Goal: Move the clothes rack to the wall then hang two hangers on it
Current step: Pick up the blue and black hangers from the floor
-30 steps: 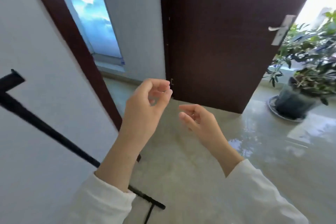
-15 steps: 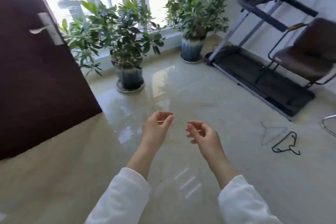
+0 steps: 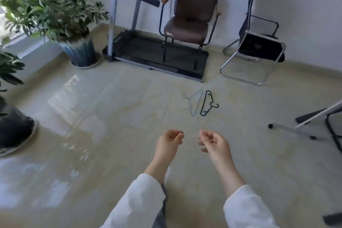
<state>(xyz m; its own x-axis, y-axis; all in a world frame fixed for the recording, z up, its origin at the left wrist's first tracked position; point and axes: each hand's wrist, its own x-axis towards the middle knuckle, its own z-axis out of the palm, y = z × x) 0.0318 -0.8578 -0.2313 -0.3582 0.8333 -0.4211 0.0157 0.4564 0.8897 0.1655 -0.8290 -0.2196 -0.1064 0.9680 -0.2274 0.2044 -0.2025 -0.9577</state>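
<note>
Two hangers lie side by side on the glossy beige floor, ahead of me and slightly right: a pale wire hanger (image 3: 197, 102) and a black hanger (image 3: 204, 103). My left hand (image 3: 169, 144) and my right hand (image 3: 214, 144) hover close together above the floor, nearer to me than the hangers and apart from them. Both hands hold nothing, with fingers loosely curled and apart. White sleeves cover both forearms. The clothes rack is out of view.
A treadmill (image 3: 157, 55) and a brown chair (image 3: 187, 27) stand against the far wall, with a black folding chair (image 3: 259, 48) to their right. Potted plants (image 3: 79, 52) line the left side. A pale bar on castors (image 3: 288, 127) reaches in from the right.
My view has swung right, away from the door and the black rack by the wall, to the hangers on the floor. Both hands stay raised and hold nothing.
</note>
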